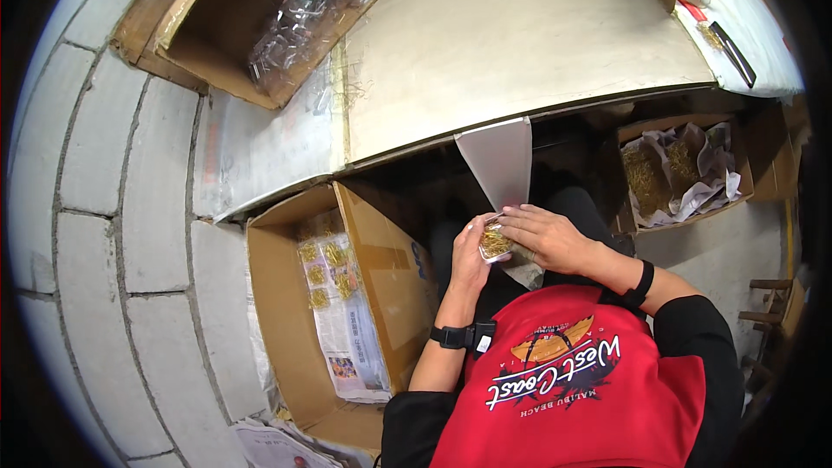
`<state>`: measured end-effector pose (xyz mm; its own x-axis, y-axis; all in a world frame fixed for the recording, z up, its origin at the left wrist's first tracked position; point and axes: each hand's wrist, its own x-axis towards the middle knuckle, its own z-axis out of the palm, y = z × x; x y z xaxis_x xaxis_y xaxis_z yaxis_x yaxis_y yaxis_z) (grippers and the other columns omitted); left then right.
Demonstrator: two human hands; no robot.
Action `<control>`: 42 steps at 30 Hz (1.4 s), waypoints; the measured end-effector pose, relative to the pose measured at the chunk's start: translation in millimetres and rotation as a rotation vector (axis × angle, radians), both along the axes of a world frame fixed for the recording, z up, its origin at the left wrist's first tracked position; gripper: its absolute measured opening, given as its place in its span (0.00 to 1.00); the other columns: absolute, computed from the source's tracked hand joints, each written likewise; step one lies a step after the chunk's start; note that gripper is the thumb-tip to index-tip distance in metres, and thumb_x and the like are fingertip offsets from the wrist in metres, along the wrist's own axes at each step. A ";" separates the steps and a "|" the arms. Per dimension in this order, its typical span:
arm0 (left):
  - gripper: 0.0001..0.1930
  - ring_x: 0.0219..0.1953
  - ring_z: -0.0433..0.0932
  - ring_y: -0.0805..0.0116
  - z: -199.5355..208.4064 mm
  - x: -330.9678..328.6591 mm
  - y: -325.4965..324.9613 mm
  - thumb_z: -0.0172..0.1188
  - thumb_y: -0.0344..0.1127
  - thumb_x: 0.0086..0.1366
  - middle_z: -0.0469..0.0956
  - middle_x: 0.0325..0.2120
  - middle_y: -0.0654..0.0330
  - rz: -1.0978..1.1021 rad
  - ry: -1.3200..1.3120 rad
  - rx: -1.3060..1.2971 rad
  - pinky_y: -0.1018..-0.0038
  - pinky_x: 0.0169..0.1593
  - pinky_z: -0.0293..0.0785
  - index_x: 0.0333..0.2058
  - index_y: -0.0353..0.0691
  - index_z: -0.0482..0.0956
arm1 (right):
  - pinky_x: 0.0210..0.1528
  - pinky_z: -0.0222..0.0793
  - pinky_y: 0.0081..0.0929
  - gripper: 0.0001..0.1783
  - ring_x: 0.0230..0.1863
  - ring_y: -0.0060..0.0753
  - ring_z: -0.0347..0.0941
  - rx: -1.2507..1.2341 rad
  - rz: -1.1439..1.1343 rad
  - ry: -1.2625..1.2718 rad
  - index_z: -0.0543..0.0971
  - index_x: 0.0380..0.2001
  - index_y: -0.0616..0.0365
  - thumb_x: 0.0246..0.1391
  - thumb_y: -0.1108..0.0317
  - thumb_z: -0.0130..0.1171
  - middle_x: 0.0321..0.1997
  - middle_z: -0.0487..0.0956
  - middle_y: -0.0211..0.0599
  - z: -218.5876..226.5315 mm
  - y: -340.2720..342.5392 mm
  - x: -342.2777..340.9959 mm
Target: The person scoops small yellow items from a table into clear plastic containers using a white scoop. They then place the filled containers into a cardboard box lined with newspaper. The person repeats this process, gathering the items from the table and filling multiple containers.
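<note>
Above my lap, my left hand (469,260) is closed around a small clear plastic box (496,243). The box is filled with thin gold-coloured pieces, like pins or clips, too small to tell apart. My right hand (548,238) reaches in from the other side, its fingers stretched out and lying together over the box's upper edge. Its thumb is hidden. Just beyond both hands, a pale flat strip (500,160) slopes down from the table edge toward my lap.
A cardboard box (374,269) at left contains newspaper and several small filled boxes (328,267). Clear empty boxes (308,13) fill a carton on the table (520,35). At right, a paper-lined carton (685,218) holds loose gold pieces. A black-handled tool (733,55) lies far right.
</note>
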<state>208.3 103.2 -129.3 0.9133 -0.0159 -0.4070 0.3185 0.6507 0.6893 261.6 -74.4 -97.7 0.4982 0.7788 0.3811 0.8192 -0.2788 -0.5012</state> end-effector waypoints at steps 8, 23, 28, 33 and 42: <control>0.18 0.30 0.81 0.67 27.2 4.4 -3.8 0.45 0.45 0.69 0.78 0.34 0.55 -0.020 -0.076 0.134 0.74 0.23 0.81 0.45 0.34 0.72 | 0.57 0.65 0.36 0.23 0.53 0.48 0.70 0.342 -0.191 0.330 0.72 0.50 0.62 0.48 0.75 0.60 0.53 0.72 0.46 30.8 4.5 13.2; 0.15 0.31 0.81 0.66 43.1 3.3 -3.0 0.47 0.40 0.68 0.78 0.35 0.53 -0.044 -0.042 0.176 0.72 0.24 0.83 0.45 0.34 0.71 | 0.41 0.72 0.27 0.08 0.41 0.35 0.77 0.456 -0.286 0.631 0.79 0.33 0.64 0.47 0.77 0.58 0.38 0.79 0.38 23.5 13.7 15.5; 0.16 0.31 0.81 0.66 33.4 2.1 -4.9 0.47 0.42 0.68 0.78 0.35 0.54 0.044 -0.079 0.123 0.72 0.25 0.83 0.45 0.34 0.71 | 0.52 0.67 0.36 0.11 0.49 0.45 0.72 0.270 -0.241 0.204 0.78 0.37 0.61 0.47 0.75 0.59 0.45 0.76 0.42 21.3 6.9 9.8; 0.14 0.32 0.81 0.67 46.1 4.7 -7.4 0.51 0.39 0.67 0.78 0.35 0.56 0.079 -0.054 0.128 0.73 0.26 0.82 0.45 0.35 0.71 | 0.58 0.62 0.39 0.15 0.56 0.46 0.68 0.404 -0.292 0.383 0.75 0.45 0.59 0.53 0.70 0.55 0.53 0.73 0.45 33.8 -2.4 11.5; 0.14 0.33 0.80 0.68 46.7 8.2 -12.2 0.51 0.41 0.67 0.78 0.36 0.57 0.136 -0.059 0.192 0.72 0.26 0.82 0.45 0.38 0.70 | 0.66 0.46 0.49 0.30 0.68 0.47 0.53 0.015 -0.163 0.032 0.62 0.60 0.59 0.54 0.65 0.54 0.63 0.64 0.45 35.6 -2.1 -2.2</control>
<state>216.6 91.0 -82.7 0.9240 0.1811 -0.3367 0.1926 0.5403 0.8191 259.4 -76.6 -62.0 0.6299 0.6807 0.3741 0.7470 -0.3991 -0.5317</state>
